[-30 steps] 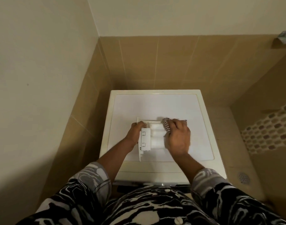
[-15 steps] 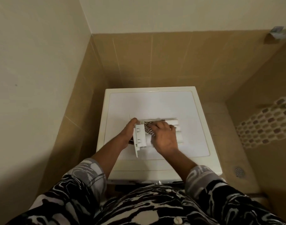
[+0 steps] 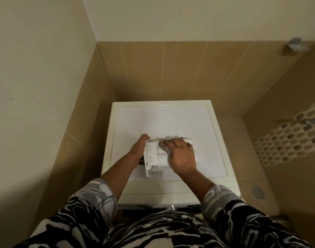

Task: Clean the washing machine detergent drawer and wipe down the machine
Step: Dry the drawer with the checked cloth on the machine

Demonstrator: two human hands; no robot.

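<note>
From the head view, you stand over the washer (image 3: 171, 120), its white top wedged into a tan-tiled corner. The drawer (image 3: 153, 156) lies on the top, near its middle, its front panel turned to your left and its body running off to the right under your hand.

Your left hand (image 3: 138, 150) is closed on the drawer's panel end: thumb up over the far corner, fingers curled behind the panel where you cannot see them.

Your right hand (image 3: 182, 155) lies palm-down over the drawer's body, fingers bent and bunched on a checked cloth (image 3: 163, 147). The cloth is pressed into the drawer just right of the panel; only its left part shows past your knuckles.

A floor drain (image 3: 258, 192) sits to the washer's right.
</note>
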